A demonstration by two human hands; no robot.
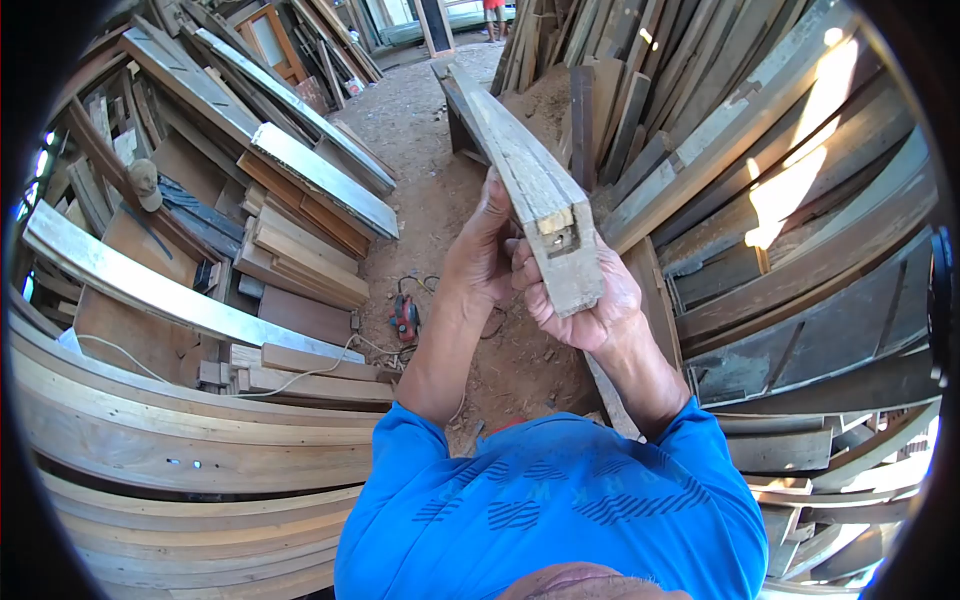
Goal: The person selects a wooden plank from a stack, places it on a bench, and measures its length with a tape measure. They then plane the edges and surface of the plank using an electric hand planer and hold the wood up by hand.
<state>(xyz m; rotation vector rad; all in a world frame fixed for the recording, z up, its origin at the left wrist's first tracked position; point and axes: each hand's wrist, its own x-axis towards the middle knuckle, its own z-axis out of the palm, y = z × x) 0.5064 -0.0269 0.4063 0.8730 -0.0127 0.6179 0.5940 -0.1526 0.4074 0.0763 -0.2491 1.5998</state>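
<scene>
A long, weathered wooden beam [515, 150] is raised in front of me, its near end tilted toward my face. A cut notch with a small hole shows in that end. My left hand [484, 240] is closed against the beam's left side, its thumb up along the edge. Wrapped round the near end from below and the right, my right hand [612, 305] also grips it. Some fingers of both hands are hidden behind the wood. The beam's far end reaches over the dirt floor, close to another dark board [460, 125].
A red power tool [405, 318] with a cord lies on the floor left of my forearm. Stacked planks [300, 250] line the left side. Leaning boards [780, 170] crowd the right. Far back stands a person in red [494, 12].
</scene>
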